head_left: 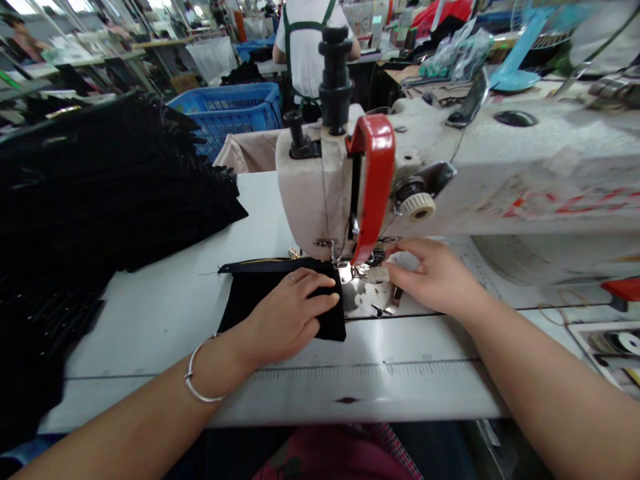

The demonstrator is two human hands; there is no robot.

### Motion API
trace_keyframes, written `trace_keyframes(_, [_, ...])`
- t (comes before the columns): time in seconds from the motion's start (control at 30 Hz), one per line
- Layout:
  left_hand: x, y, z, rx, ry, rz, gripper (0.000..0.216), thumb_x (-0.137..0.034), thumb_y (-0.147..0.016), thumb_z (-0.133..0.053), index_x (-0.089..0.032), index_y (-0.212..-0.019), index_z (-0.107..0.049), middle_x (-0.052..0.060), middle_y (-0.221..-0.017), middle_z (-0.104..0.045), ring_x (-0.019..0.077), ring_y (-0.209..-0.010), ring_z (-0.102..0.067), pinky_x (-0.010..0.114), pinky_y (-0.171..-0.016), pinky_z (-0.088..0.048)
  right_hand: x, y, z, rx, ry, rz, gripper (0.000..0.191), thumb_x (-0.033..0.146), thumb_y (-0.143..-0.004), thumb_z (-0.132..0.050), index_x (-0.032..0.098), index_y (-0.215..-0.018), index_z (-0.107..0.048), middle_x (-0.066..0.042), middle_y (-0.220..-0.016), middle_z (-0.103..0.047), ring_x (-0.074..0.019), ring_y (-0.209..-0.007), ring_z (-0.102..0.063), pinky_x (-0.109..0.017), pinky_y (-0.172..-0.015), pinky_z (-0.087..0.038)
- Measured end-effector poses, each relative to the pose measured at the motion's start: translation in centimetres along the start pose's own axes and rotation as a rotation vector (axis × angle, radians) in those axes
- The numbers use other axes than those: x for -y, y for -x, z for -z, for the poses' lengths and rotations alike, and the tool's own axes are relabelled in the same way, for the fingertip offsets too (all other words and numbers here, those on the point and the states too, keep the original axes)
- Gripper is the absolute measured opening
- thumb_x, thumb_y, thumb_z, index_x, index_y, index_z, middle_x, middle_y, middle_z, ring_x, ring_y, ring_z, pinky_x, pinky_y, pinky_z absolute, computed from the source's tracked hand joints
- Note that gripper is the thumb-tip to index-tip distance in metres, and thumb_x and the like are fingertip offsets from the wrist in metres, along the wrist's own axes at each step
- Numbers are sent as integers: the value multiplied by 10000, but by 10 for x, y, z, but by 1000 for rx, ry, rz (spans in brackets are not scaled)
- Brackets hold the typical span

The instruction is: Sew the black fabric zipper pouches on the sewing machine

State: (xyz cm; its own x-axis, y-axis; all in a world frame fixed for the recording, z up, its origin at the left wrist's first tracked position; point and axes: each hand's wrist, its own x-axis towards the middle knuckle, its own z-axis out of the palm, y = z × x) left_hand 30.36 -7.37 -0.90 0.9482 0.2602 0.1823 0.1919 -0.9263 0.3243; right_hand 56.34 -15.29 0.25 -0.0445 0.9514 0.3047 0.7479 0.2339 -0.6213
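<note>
My left hand (287, 313) lies flat, fingers stretched out, on a small black fabric piece (260, 293) with a gold zipper (260, 262) along its far edge. The piece sits on the white table (165, 313) just left of the sewing machine's needle area (350, 270). A ring is on one left finger and a silver bangle (197, 380) on the wrist. My right hand (433, 277) rests right of the presser foot on the metal plate (373, 297), fingers curled, fingertips pinched near the needle. What they pinch is hidden.
The cream sewing machine (450, 167) with a red guard (373, 180) spans the right. A big stack of black fabric pieces (100, 187) fills the left. A blue crate (230, 113) stands behind, and a person in a white top (307, 40) works farther back. A phone (470, 100) leans on the machine.
</note>
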Motion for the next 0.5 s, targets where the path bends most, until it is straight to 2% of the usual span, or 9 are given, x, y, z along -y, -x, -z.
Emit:
trace_keyframes(0.1, [0, 0, -1, -2, 18, 18, 451, -59, -776, -501, -153, -1201, -621, 102, -1291, -543, 273, -1199, -469, 503, -1064, -426, -2, 8, 19, 384, -90, 159, 295, 137, -806, -605, 225, -1087, -627, -50, -1131, -645, -212, -1070, -593, -352, -915, -484])
trace_keyframes(0.17, [1, 0, -2, -9, 32, 41, 461, -87, -762, -556, -161, -1215, -608, 100, -1300, -546, 280, -1206, -479, 514, -1073, -422, -4, 11, 20, 461, -102, 178, 358, 113, -806, -617, 236, -1141, -607, -57, -1186, -616, -214, -1130, -558, -359, -954, -464])
trace_keyframes(0.27, [2, -2, 0, -45, 87, 96, 405, -124, -843, -565, -178, -1243, -584, 88, -1279, -587, 255, -1199, -522, 499, -1081, -431, -8, 7, 2, 289, -29, 136, 223, 193, -848, -670, 214, -1065, -627, -66, -1088, -638, -229, -1046, -567, -375, -904, -464])
trace_keyframes(0.4, [6, -1, 5, -142, 253, 246, 298, -207, -997, -449, -217, -1265, -578, 44, -1211, -653, 180, -1137, -603, 398, -1055, -479, -3, 2, -26, 7, 247, 161, 87, 257, -896, -636, 170, -902, -636, -87, -922, -641, -258, -917, -558, -414, -830, -442])
trace_keyframes(0.43, [6, 0, 6, -155, 276, 261, 294, -222, -1004, -447, -221, -1266, -579, 40, -1213, -655, 173, -1137, -608, 385, -1053, -483, 0, 4, -30, -6, 285, 200, 84, 236, -911, -602, 163, -893, -639, -91, -904, -638, -260, -903, -557, -417, -821, -439])
trace_keyframes(0.5, [4, 2, 6, -156, 243, 212, 306, -217, -1001, -454, -216, -1285, -567, 48, -1250, -636, 181, -1177, -587, 390, -1063, -478, 9, 11, -33, 54, 262, 326, 137, 172, -936, -520, 154, -956, -655, -93, -926, -644, -246, -905, -563, -405, -821, -442])
